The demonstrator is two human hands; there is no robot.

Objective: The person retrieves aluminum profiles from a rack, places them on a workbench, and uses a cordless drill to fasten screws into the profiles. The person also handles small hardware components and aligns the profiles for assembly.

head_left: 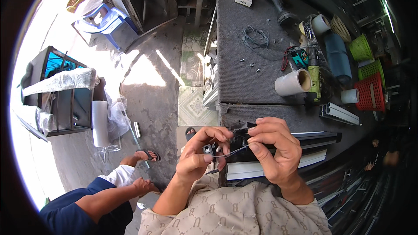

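My left hand (196, 152) is closed around a small dark metal-edged fitting (210, 149), gripped between thumb and fingers. From it a thin pale cord (235, 151) runs slanting up to my right hand (276, 150), where thumb and forefinger pinch its end. Both hands are raised in front of my chest, over the near edge of the workbench. What the fitting's inside looks like is hidden by my fingers.
On the carpeted bench (244, 82) lie a coil of thin wire (255, 37), several screws, a plastic wrap roll (292, 82), a green drill (313, 78) and a grinder (278, 4). Aluminium profiles (252, 170) lie close by my right arm. Another person (100, 200) sits at left.
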